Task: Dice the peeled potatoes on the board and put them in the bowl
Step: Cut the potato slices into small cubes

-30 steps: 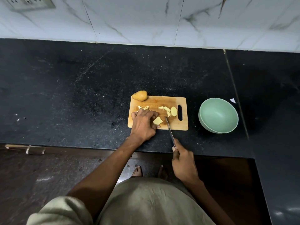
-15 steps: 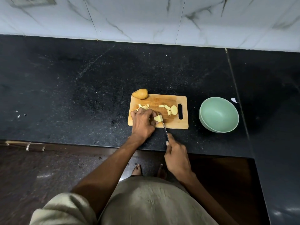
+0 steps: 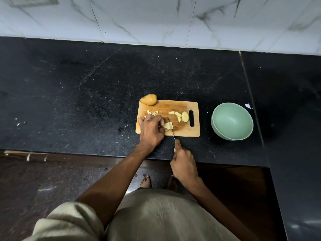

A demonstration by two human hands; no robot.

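Head view: my left hand (image 3: 151, 130) pins the potato piece (image 3: 168, 126); my right hand (image 3: 184, 165) grips the knife (image 3: 171, 130). Curled fingertips beside the blade risk a nick.

One wooden cutting board (image 3: 184, 131), one whole potato (image 3: 149, 99), one round potato slice (image 3: 185, 116), one green bowl (image 3: 232, 121), one knife (image 3: 171, 130), and two hands: left hand (image 3: 151, 130), right hand (image 3: 183, 163). Small cut pieces too clustered to count.
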